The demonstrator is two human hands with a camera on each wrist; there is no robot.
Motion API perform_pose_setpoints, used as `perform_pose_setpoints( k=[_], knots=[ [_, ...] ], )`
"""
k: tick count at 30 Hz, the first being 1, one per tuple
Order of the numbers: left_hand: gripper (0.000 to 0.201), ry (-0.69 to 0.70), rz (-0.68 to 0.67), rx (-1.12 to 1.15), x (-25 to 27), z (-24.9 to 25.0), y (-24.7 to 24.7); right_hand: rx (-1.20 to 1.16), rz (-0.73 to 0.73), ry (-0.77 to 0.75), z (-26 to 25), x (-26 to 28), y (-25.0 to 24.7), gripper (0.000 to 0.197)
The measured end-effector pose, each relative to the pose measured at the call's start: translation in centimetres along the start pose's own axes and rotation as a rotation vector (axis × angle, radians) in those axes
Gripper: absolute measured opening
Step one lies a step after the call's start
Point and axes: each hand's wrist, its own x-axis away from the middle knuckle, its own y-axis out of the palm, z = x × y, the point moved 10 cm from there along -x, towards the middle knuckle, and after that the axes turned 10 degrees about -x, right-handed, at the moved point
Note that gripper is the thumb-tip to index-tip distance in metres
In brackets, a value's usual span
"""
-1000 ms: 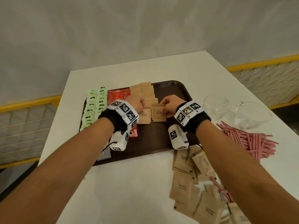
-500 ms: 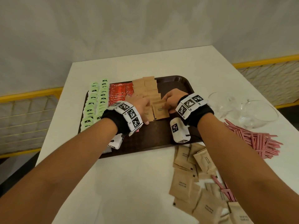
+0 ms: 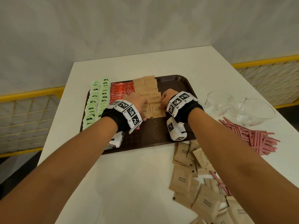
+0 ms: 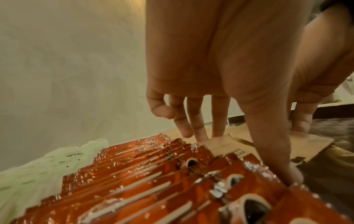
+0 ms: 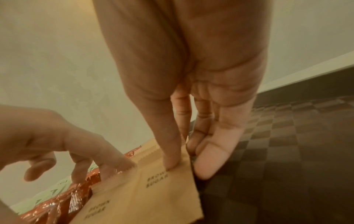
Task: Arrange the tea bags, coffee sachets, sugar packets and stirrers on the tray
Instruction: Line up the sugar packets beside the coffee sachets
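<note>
Sugar packets (image 3: 156,109) are lying in two overlapping columns on the brown tray (image 3: 178,81), their long run heading away from the person, nearest pair right under both hands. Right hand (image 3: 166,98) is pressing a thumb onto the near right packet with straight fingers bracing its outer edge; left hand (image 3: 137,101) is resting spread fingertips on the left column, thumb down beside the red coffee sachets (image 3: 121,90). Green tea bags (image 3: 97,102) are sitting furthest left. Loose sugar packets (image 3: 182,180) are waiting on the white surface (image 3: 129,183) near the right forearm, so that hand seems nearer for fetching more; striped stirrers (image 3: 252,136) are lying further right, beside glass bowls (image 3: 255,112)
</note>
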Motion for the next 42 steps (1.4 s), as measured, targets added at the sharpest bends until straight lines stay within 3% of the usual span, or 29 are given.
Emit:
perform_pose_setpoints(
  k=[8, 12, 16, 21, 24, 29, 33, 39, 42],
  knots=[
    [0.077, -0.026, 0.051, 0.12, 2.2, 0.6, -1.5, 0.114, -0.005, -0.026, -1.1, 2.4, -1.2, 0.034],
    [0.073, 0.046, 0.15, 0.327, 5.8, 2.4, -3.0, -0.036, 0.051, -0.076, -1.4, 5.8, -3.1, 0.031],
    [0.062, 0.184, 0.205, 0.629, 10.2, 6.2, -2.6, -0.219, -0.003, -0.134, -1.0, 11.4, -3.6, 0.02],
    [0.046, 0.258, 0.038, 0.671, 13.0, 11.1, 1.2, -0.205, -0.041, -0.114, 3.5, 17.1, -3.1, 0.013],
    [0.056, 0.265, -0.05, 0.657, 14.3, 13.1, 3.0, -0.109, -0.009, -0.066, 6.9, 18.9, -3.0, 0.018],
    [0.081, 0.258, -0.066, 0.57, 15.6, 14.8, 4.3, 0.016, -0.008, 0.026, 10.2, 20.4, -1.9, 0.031],
    [0.07, 0.238, -0.087, 0.551, 15.7, 14.6, 4.6, 0.01, 0.038, 0.074, 11.3, 20.0, -1.5, 0.045],
    [0.053, 0.212, -0.078, 0.689, 15.7, 13.2, 4.5, 0.003, -0.041, -0.065, 9.0, 20.4, -0.1, 0.05],
    [0.04, 0.175, -0.078, 0.763, 15.5, 11.6, 4.7, -0.004, -0.011, -0.046, 9.1, 20.4, -0.6, 0.059]
  ],
)
